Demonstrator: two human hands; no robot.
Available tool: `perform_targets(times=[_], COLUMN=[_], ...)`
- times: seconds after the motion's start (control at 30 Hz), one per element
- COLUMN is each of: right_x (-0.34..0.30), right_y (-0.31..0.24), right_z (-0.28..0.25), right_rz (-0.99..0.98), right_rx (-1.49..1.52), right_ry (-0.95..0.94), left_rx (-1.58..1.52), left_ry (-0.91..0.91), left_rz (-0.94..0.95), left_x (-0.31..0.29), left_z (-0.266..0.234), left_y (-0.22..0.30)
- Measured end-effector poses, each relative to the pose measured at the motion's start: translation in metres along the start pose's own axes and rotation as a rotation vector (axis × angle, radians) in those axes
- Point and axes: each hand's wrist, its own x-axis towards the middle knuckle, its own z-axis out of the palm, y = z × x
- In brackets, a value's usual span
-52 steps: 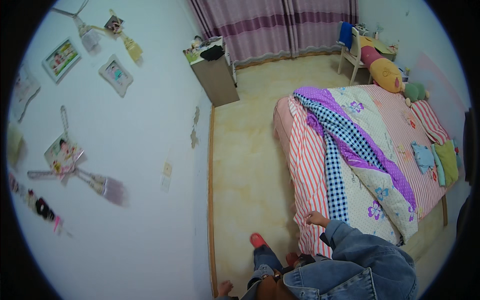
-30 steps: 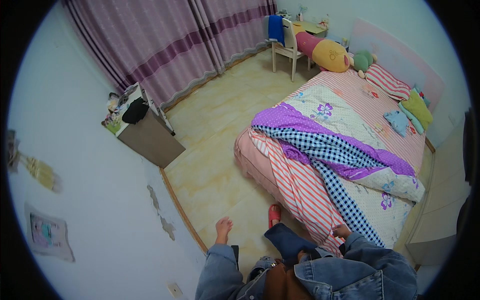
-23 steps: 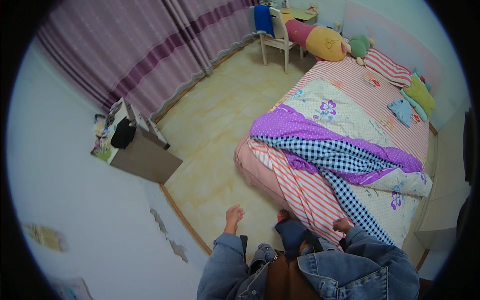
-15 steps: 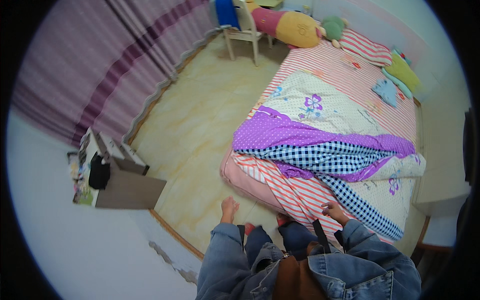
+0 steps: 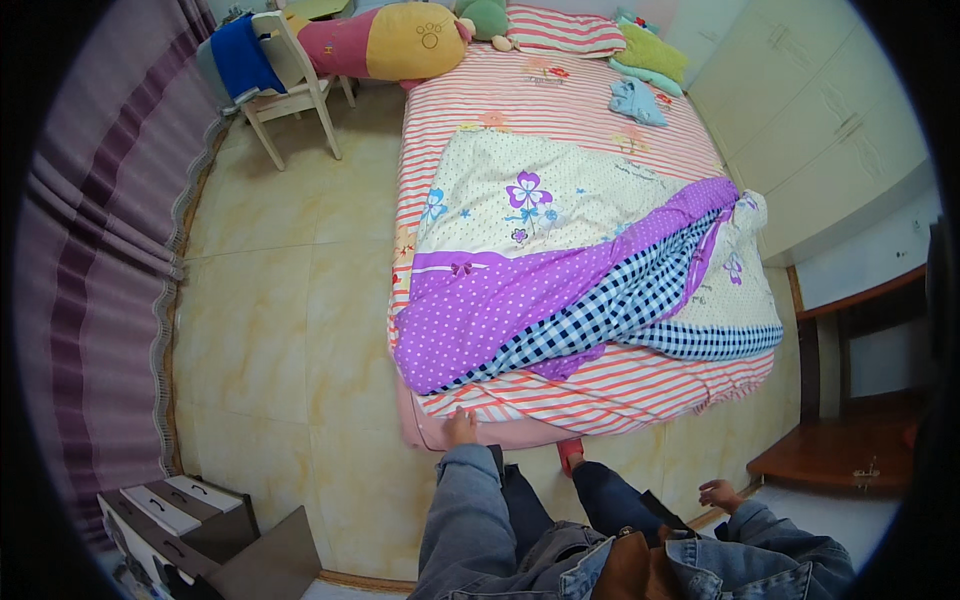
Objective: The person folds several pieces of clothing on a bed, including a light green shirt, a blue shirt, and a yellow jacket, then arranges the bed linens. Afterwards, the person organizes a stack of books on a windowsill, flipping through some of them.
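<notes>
Duvet (image 5: pixel 580 265): rumpled, cream dotted face with purple and blue flowers, wide purple polka-dot band, dark blue-and-white gingham showing where the near part is folded over on a diagonal. Fold ridge climbs from the near left corner to the far right edge; gingham also runs along the near right edge. Under it, red-and-white striped sheet (image 5: pixel 630 395), creased, sticking out along the foot of the bed. Left hand (image 5: pixel 461 428) is at the foot, in front of the pink mattress side (image 5: pixel 525 433) and the sheet's near edge; can't tell if it touches either, or how far its fingers are spread. Duvet's purple corner sits just beyond that hand, rest of the duvet spreads ahead and to its right. Right hand (image 5: pixel 720 495) is over the floor, fingers half curled and slightly apart, clear of the bed; duvet is well ahead of it and to its left, sheet nearer. Brown wooden cabinet (image 5: pixel 835 462) is just right of the right hand. Red slipper (image 5: pixel 570 455) on the floor between the hands. Far beyond the left hand, at the head end: striped pillow (image 5: pixel 565 32), green cushion (image 5: pixel 652 50), light blue cloth (image 5: pixel 638 103).
</notes>
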Motion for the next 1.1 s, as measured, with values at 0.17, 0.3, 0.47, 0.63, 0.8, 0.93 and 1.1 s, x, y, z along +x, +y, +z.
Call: perform_targets(times=[0.17, 0.3, 0.47, 0.63, 0.8, 0.93, 1.1], right_x=[-0.005, 0.006, -0.008, -0.02, -0.018, -0.022, -0.035], right_y=[-0.036, -0.083, -0.12, -0.122, -0.118, -0.115, -0.094], right_z=[0.084, 0.13, 0.157, 0.154, 0.155, 0.159, 0.151], right_rz=[-0.133, -0.334, -0.401, -0.319, -0.33, -0.333, -0.319], right_rx=[-0.035, 0.123, -0.017, -0.13, -0.101, -0.024, -0.005], right_ry=[-0.138, -0.205, -0.18, -0.162, -0.133, -0.127, -0.051], left_rx=[0.311, 0.375, 0.969, 1.415, 0.69, 0.34, 0.156], left_ry=[0.181, 0.306, 0.506, 0.272, 0.413, -0.096, -0.266], left_rz=[0.653, 0.637, 0.733, 0.551, 0.527, 0.397, 0.276], left_x=[0.01, -0.012, -0.006, 0.033, 0.067, 0.072, 0.052], left_z=[-0.095, -0.217, -0.296, -0.289, -0.185, -0.07, 0.018], left_y=[0.05, 0.061, 0.057, 0.064, 0.065, 0.076, 0.092])
